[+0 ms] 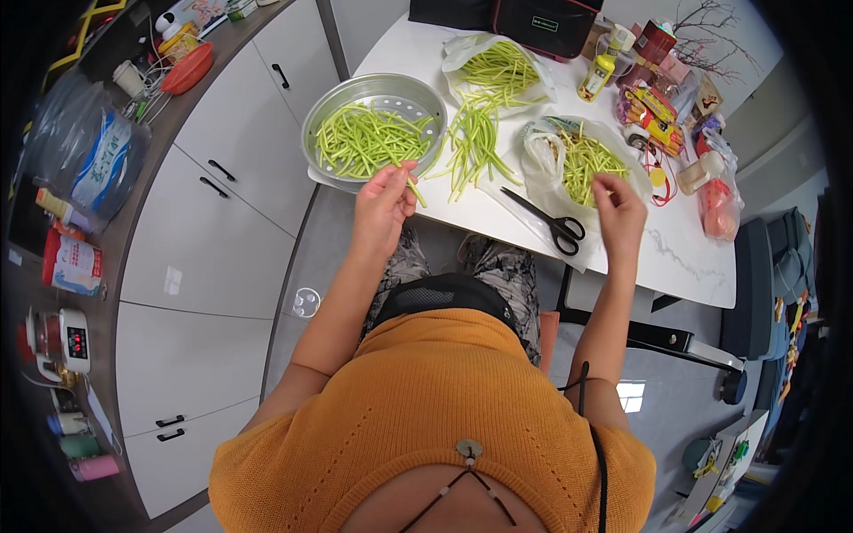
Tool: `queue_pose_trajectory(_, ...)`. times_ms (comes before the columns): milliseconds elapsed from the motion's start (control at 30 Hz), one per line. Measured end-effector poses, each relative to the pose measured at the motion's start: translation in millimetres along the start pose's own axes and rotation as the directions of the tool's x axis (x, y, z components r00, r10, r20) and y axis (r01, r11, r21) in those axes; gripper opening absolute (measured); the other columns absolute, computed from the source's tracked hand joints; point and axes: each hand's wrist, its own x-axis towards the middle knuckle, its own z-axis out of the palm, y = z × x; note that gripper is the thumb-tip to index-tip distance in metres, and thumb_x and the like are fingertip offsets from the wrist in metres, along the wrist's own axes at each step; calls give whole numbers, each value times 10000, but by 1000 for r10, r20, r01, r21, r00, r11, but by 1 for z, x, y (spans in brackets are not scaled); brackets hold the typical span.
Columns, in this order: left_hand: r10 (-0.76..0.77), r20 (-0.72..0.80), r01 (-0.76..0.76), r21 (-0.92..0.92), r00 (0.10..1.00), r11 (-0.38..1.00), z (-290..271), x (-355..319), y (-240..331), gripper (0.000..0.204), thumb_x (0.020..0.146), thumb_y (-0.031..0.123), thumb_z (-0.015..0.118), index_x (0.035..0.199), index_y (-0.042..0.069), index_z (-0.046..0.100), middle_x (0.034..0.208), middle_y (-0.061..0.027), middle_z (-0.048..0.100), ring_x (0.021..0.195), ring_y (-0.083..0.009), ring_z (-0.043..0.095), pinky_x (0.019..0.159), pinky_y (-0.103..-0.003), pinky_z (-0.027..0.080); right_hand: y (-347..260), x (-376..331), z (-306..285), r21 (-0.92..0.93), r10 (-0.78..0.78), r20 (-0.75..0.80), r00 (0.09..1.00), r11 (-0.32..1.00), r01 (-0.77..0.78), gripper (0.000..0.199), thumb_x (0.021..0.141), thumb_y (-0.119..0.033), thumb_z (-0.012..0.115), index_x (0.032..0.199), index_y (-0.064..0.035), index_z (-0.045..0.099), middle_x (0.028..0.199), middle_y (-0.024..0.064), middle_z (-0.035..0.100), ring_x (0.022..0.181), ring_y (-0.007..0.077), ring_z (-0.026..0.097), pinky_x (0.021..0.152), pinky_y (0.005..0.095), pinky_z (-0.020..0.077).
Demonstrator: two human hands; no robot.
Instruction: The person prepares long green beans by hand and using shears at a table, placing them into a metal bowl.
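My left hand [386, 209] pinches a green vegetable stalk [415, 191] by the near rim of a metal colander [313, 120]. Many cut green stalks [364, 142] lie inside it. Over the near right edge of an opened plastic bag [544, 158], my right hand [620, 213] is closed at the fingertips; what they hold, if anything, is too small to make out. Short green pieces [586, 164] fill that bag. Between the hands lie black-handled scissors [555, 226], nearer the right hand. Loose long stalks [475, 147] spread from another bag [453, 58] at the back.
The white table [684, 266] also carries a yellow bottle [597, 75], snack packets [653, 115], a bag of reddish fruit [718, 209] and a black case [546, 27]. Along the left runs a cabinet [200, 222] with a water jug [102, 160] and an orange bowl [188, 68].
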Motion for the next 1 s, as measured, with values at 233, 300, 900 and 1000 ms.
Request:
queue_pose_trajectory(233, -21, -21, 21, 4, 1000, 1000, 1, 0, -3, 183, 904, 123, 529, 1038, -1, 547, 832, -32, 580, 627, -59, 501, 539, -181, 396, 1, 11, 1, -261, -134, -49, 990, 958, 116, 280, 782, -87, 629, 1061, -79, 607, 1043, 95, 596, 676, 185, 594, 632, 294, 483)
queue_pose_trajectory(300, -14, -12, 14, 12, 1000, 1000, 3, -1, -4, 178, 895, 122, 541, 1029, 5, 550, 842, -41, 590, 627, -56, 512, 528, -175, 392, -6, -1, 15, -142, -143, 10, 990, 979, 143, 220, 781, -83, 630, 1001, -76, 625, 1003, 92, 609, 664, 194, 590, 613, 299, 486)
queue_pose_trajectory(900, 327, -64, -193, 695, 943, 693, -29, 47, 12, 297, 854, 153, 593, 1096, -21, 590, 716, 13, 543, 581, -56, 461, 541, -191, 394, -21, -38, 88, -8, -142, 496, 857, 986, 168, 167, 785, -136, 632, 933, -64, 661, 845, 101, 651, 667, 225, 603, 617, 313, 472)
queue_pose_trajectory(1000, 437, -47, -188, 857, 898, 479, -40, 79, 31, 339, 825, 145, 621, 1115, -24, 575, 753, -10, 562, 611, -87, 491, 587, -217, 430, -23, -36, 96, -48, -138, 528, 838, 980, 192, 160, 782, -173, 625, 917, -96, 667, 859, 95, 648, 731, 273, 618, 653, 351, 482)
